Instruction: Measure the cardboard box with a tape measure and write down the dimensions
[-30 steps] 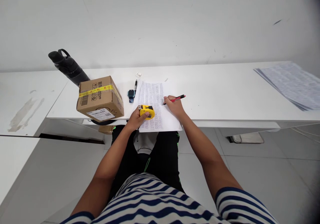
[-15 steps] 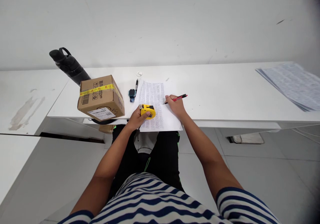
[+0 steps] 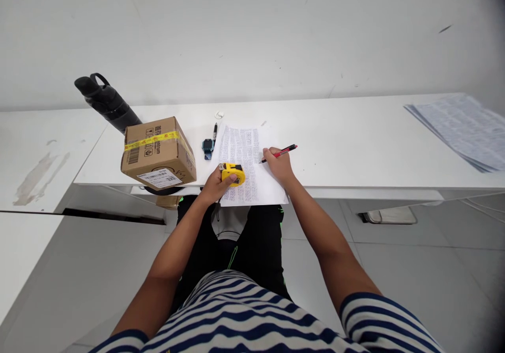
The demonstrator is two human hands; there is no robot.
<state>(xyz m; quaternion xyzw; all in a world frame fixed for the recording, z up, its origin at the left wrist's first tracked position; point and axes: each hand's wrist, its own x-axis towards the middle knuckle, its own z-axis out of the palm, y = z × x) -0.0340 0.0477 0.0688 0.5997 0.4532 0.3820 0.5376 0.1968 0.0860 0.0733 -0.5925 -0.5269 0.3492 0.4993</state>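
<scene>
A yellow tape measure [image 3: 233,174] is gripped in my left hand [image 3: 215,187], thumb across its side, over the lower left part of a written sheet of paper [image 3: 240,142]. My right hand [image 3: 278,164] holds a red and black pen [image 3: 285,151], its tip pointing down and left at the right side of the writing. The sheet lies on the white desk and hangs slightly past the front edge. Left of it lie a dark watch [image 3: 207,145] and a black pen [image 3: 215,131].
A taped cardboard box [image 3: 158,153] stands at the desk's left, with a black bottle [image 3: 108,103] behind it. Papers [image 3: 460,132] lie stacked at the far right of the desk [image 3: 355,142]. A small white object [image 3: 219,114] sits behind the watch.
The pen in my right hand has shifted slightly to the right, and its top end has risen a little. My left hand keeps the tape measure in nearly the same place.
</scene>
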